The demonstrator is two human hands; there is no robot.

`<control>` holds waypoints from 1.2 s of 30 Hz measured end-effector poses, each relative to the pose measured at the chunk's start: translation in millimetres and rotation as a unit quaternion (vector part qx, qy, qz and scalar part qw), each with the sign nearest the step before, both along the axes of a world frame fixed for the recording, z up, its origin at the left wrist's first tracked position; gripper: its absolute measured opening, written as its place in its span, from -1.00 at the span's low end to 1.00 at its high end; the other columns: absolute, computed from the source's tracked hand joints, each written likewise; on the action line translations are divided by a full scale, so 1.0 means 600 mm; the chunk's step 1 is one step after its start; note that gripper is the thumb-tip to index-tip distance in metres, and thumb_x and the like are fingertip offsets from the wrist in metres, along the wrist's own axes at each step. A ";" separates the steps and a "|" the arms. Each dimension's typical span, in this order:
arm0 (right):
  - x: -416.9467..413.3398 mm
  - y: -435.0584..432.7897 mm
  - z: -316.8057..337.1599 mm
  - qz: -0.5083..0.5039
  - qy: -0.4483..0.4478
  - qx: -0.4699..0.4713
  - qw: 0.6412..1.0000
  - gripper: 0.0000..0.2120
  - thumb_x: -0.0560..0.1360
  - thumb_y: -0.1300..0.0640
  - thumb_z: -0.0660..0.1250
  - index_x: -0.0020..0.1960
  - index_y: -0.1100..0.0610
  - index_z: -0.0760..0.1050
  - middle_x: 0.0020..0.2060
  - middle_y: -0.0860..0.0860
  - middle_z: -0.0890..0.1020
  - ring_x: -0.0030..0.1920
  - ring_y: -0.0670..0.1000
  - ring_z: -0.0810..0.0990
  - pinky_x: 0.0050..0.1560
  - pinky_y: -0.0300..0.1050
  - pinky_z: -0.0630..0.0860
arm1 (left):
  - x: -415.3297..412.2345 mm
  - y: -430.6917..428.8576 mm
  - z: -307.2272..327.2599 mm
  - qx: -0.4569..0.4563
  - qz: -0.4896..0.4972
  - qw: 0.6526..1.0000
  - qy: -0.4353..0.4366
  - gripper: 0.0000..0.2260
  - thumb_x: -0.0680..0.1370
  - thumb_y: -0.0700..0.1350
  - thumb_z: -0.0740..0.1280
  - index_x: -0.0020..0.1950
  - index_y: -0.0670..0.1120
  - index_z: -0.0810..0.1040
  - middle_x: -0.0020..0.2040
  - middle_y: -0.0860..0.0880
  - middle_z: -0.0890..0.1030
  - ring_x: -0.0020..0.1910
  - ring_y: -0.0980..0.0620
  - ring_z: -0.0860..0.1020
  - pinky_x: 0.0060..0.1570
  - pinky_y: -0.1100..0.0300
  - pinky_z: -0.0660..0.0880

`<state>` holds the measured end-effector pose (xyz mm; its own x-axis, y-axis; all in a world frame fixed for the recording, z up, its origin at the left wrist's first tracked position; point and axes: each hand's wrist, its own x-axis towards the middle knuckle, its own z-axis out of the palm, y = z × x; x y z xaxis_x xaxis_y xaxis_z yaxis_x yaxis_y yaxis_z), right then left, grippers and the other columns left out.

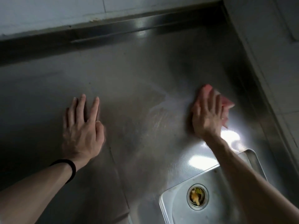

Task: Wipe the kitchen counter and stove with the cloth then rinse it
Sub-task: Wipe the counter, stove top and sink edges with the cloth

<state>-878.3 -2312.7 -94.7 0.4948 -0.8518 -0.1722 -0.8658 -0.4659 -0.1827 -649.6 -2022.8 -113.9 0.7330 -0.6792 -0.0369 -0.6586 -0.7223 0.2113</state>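
I am seeing the cloth lying flat on the steel counter, toward its right side, near the raised edge by the wall. It is looking pink to red, with a paler edge at the right, and blur is smearing its outline. My right hand is pressing down on it with fingers straight and close together, palm flat, not curled round it. Most of the cloth is hiding under that hand; only a strip past the fingertips and along the right side is showing. My left hand is resting flat on the bare counter, well apart from the cloth, fingers straight and slightly spread. A black band is sitting on that wrist. A pale, streaky smear is showing on the counter between the hands. The sink is being cut off at the bottom edge, and my right forearm is covering part of it. Scraps are sitting in its drain; I cannot tell what they are.
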 end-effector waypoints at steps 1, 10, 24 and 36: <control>0.018 0.031 0.001 0.046 -0.013 -0.009 0.999 -0.40 0.69 -0.05 0.00 0.69 0.11 0.06 0.67 0.21 0.06 0.67 0.27 0.02 0.61 0.33 -0.05 | 0.000 0.000 0.001 0.002 0.000 1.000 0.000 -0.36 0.58 -0.02 0.08 0.70 -0.01 0.19 0.68 -0.22 0.16 0.64 -0.32 0.14 0.56 -0.34 0.16; 0.100 0.225 -0.022 0.325 -0.044 0.024 0.944 -0.43 0.71 -0.16 0.05 0.69 -0.17 0.04 0.70 0.00 0.03 0.70 0.09 -0.10 0.66 0.19 -0.10 | -0.001 -0.003 0.010 0.012 -0.002 1.000 -0.005 -0.37 0.57 -0.03 0.09 0.68 -0.04 0.25 0.66 -0.25 0.20 0.61 -0.34 0.20 0.55 -0.32 0.17; 0.201 0.105 -0.025 0.180 -0.040 0.002 0.983 -0.43 0.73 -0.05 0.05 0.70 0.03 0.05 0.69 0.17 0.00 0.68 0.26 -0.08 0.64 0.30 -0.07 | 0.006 -0.004 0.014 0.026 -0.003 1.000 0.000 -0.37 0.57 -0.02 0.11 0.67 -0.04 0.27 0.66 -0.24 0.23 0.62 -0.32 0.22 0.58 -0.29 0.15; 0.214 0.244 -0.013 0.384 -0.014 0.038 0.922 -0.46 0.73 -0.13 -0.03 0.69 -0.14 -0.01 0.69 0.09 0.04 0.68 0.19 -0.06 0.64 0.24 -0.09 | 0.009 0.002 0.001 0.017 -0.017 1.000 0.003 -0.37 0.58 -0.01 0.14 0.68 -0.05 0.25 0.69 -0.21 0.19 0.65 -0.30 0.18 0.60 -0.30 0.13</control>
